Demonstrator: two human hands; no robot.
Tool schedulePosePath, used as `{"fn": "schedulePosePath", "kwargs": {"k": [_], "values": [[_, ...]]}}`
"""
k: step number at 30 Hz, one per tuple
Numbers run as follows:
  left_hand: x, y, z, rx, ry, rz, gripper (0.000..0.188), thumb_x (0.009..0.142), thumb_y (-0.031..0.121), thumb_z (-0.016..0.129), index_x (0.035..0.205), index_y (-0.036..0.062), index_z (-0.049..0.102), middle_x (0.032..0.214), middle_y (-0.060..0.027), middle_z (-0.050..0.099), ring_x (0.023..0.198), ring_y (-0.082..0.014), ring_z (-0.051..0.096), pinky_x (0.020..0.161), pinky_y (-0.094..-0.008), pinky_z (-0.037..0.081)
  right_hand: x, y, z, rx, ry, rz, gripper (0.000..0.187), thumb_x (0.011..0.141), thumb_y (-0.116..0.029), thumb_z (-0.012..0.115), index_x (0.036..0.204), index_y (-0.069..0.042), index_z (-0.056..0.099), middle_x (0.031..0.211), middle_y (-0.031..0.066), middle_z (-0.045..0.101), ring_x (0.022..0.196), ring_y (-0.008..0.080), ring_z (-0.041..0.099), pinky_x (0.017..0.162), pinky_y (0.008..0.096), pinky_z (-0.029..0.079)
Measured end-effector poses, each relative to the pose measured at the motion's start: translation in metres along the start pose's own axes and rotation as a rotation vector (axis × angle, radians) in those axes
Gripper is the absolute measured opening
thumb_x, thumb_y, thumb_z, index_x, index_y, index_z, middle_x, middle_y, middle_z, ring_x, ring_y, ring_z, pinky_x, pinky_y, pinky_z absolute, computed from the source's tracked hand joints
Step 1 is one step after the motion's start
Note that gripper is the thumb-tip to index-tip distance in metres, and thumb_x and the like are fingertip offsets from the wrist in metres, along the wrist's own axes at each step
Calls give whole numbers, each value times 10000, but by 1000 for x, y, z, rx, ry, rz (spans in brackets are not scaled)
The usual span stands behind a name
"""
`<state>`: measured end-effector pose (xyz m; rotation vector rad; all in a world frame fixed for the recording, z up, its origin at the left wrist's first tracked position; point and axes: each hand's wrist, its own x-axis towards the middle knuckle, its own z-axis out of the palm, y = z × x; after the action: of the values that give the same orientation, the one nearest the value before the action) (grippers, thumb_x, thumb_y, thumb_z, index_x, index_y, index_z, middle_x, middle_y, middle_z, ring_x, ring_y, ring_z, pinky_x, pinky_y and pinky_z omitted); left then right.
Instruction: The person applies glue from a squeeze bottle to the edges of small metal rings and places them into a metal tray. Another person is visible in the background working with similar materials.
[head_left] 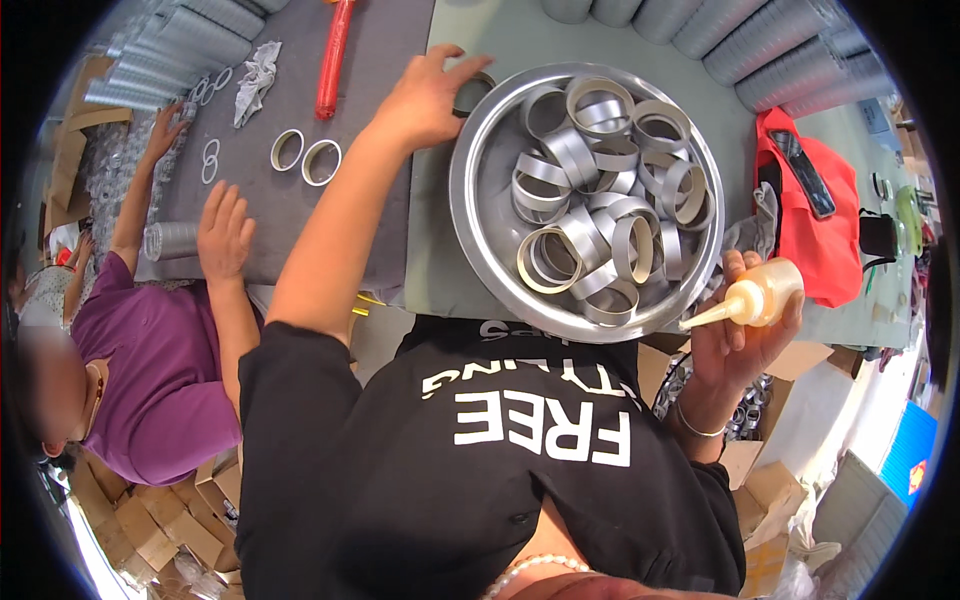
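The left hand (430, 95) was at a single ring (473, 93) just outside the left rim of the big metal bowl (484, 215), over the green table (432, 230); its fingers were bent and close to the ring, but I could not tell if they gripped it. The right hand (738, 352) was wrapped round a squeezy bottle (772, 295), past the bowl's right rim, with the thin tip (716, 313) facing left and a bit down. Many grey rings (570, 157) lay in the bowl in a messy heap. To do this well, I think the ring was best held lightly by its outside, so it did not get bent. The bottle was best kept upright or tipped back until the ring came near, since a drip could have landed on the bowl or the shirt (520, 480). Small, soft squeezes seemed safest. The bowl hid part of the table's near edge, so a bump there might have tipped it. The left thumb was hard to make out, and the hand hid some of the ring. The right hand covered part of the bottle. Rings on top hid those below, and any drop on the tip was too small to see.
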<state>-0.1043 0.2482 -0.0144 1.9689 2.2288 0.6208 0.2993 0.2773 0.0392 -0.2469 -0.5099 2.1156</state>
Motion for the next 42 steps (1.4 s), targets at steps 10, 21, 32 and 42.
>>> {"fn": "schedulePosePath", "kwargs": {"k": [10, 21, 32, 42], "values": [[-44, -7, 8, -381, 252, -296, 629, 657, 271, 809, 1218, 72, 603, 1133, -140, 626, 1114, -321, 579, 984, -406, 459, -10, -8, -6, -28, 21, -46, 568, 959, -437, 579, 1160, 62, 396, 1091, 191, 461, 477, 94, 549, 436, 164, 486], [-123, 75, -35, -1093, 208, -422, 635, 785, 298, 795, 1271, 6, 508, 1112, -154, 625, 1022, -248, 629, 913, -368, 503, -19, 8, 5, -681, -74, -700, 643, 868, -488, 633, 1186, 48, 473, 1038, 209, 523, 840, 255, 600, 677, 292, 570], [-154, 169, -27, -2005, -654, -775, 929, 835, 736, 496, 1350, -31, 388, 1228, -204, 565, 1016, -304, 680, 694, -314, 641, -23, 33, 35, -1193, -872, -964, 524, 744, -252, 851, 1029, 2, 492, 932, 218, 636, 536, 197, 598, 456, 302, 517], [-150, 181, -39, -1796, -528, -667, 942, 792, 696, 607, 1350, -21, 360, 1218, -208, 571, 969, -264, 688, 678, -329, 637, -21, 34, 32, -1221, -934, -922, 311, 755, -55, 734, 966, 21, 518, 922, 250, 651, 510, 201, 590, 428, 301, 501]]}}
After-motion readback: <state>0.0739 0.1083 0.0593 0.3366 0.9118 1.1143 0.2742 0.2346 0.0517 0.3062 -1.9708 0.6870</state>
